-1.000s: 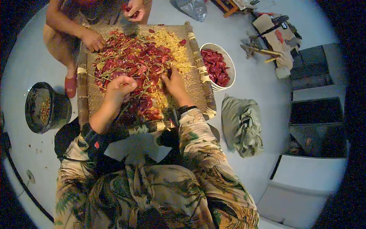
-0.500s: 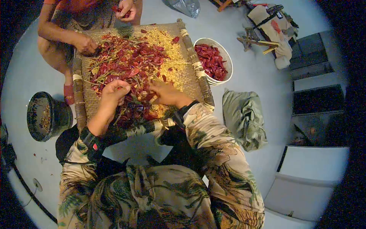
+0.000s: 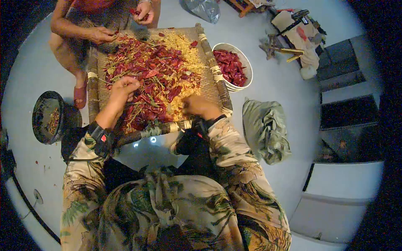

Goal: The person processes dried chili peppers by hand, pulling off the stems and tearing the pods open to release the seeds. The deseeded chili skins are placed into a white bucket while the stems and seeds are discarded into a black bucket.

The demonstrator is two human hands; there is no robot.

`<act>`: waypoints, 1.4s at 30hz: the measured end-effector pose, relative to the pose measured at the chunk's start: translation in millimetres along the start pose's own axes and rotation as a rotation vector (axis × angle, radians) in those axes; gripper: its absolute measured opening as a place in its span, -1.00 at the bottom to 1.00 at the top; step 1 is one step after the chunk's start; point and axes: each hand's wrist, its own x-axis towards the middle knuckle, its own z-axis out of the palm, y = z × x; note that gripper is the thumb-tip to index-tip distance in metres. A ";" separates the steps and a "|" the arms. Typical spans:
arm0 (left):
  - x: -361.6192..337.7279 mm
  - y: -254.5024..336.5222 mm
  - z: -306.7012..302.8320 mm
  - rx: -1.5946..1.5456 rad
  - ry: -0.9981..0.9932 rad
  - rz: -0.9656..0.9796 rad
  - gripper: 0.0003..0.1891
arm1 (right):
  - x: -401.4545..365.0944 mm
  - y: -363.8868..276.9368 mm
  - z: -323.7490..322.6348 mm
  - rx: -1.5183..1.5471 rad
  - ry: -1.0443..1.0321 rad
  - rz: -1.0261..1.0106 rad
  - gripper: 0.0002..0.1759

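The red peppers (image 3: 149, 74) lay heaped on the woven tray (image 3: 223, 90), with a strip of weave showing along its right edge. Over them the left hand (image 3: 121, 91) pinched narrow; the right hand (image 3: 202, 106), near the front right corner, blurred (I couldn't tell its grip). Floor (image 3: 289, 94) spread beyond the white bucket (image 3: 248, 69).

Tray (image 3: 212, 94): rough, matt woven base; wood-like poles (image 3: 209, 56) form the frame. Red pepper pieces (image 3: 153, 62): thin, wrinkled, lightly glossy. White bucket (image 3: 248, 67): smooth, looks plastic. Black basin (image 3: 71, 117): looks plastic, dull sheen. Green sack (image 3: 266, 129): creased, matt; cloth or woven plastic, unclear. Sleeve (image 3: 236, 157): matt printed cloth. Bag (image 3: 205, 9): glossy plastic film.
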 end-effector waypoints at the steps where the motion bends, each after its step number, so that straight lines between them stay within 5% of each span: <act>1: -2.0 2.2 -0.6 -0.022 -0.002 -0.006 -0.95 | -0.8 -15.5 7.5 0.001 0.014 0.029 -0.49; 3: -3.9 5.4 -2.9 -0.062 -0.007 -0.016 -0.95 | -10.0 -41.2 13.0 0.033 0.103 -0.165 -0.51; 12: -52.4 -4.0 -1.9 -0.128 0.067 -0.033 -0.92 | 4.3 -52.7 20.2 0.164 0.087 -0.365 -0.45; 15: -54.2 -13.7 -9.5 -0.202 0.053 -0.052 -0.92 | 13.9 -41.3 31.4 0.152 0.431 -0.288 -0.36; 16: -54.4 -15.2 -12.4 -0.231 0.052 -0.036 -0.92 | 20.2 -34.4 20.7 0.187 0.276 -0.126 -0.33; 20: -55.0 -13.9 -23.6 -0.282 0.086 -0.039 -0.93 | 37.4 20.9 24.5 0.261 0.700 -0.036 -0.31; 23: -58.8 -11.6 -23.9 -0.329 0.048 -0.009 -0.94 | 2.0 24.5 -5.5 0.120 0.690 0.134 -0.38; 26: -75.4 9.7 -13.6 -0.343 0.030 0.008 -0.94 | -22.8 -1.6 -24.8 0.213 0.312 0.358 -0.46; 29: -76.9 9.9 -15.8 -0.339 0.027 -0.004 -0.94 | -0.3 14.1 14.2 0.322 0.267 0.115 -0.55; 31: -70.4 2.5 -22.3 -0.339 0.071 -0.050 -0.94 | -7.0 -44.3 4.1 0.412 0.140 0.042 -0.58; 33: -66.6 3.2 -24.2 -0.351 0.070 -0.030 -0.95 | -6.4 -81.6 12.8 0.568 0.120 -0.319 -0.56; 38: -57.7 7.4 -13.7 -0.415 0.010 -0.060 -0.95 | -13.0 -131.7 -5.8 0.291 0.099 -0.185 -0.52; 39: -55.9 11.2 -11.0 -0.417 0.005 -0.063 -0.94 | -12.4 -130.4 -12.5 0.308 0.102 -0.162 -0.52; 40: -54.9 18.6 -8.1 -0.419 0.002 -0.065 -0.94 | 0.2 -113.7 1.3 0.193 0.319 -0.282 -0.53; 42: -51.2 31.3 -3.9 -0.416 -0.016 -0.061 -0.94 | 7.8 -78.7 2.8 0.276 0.262 -0.206 -0.62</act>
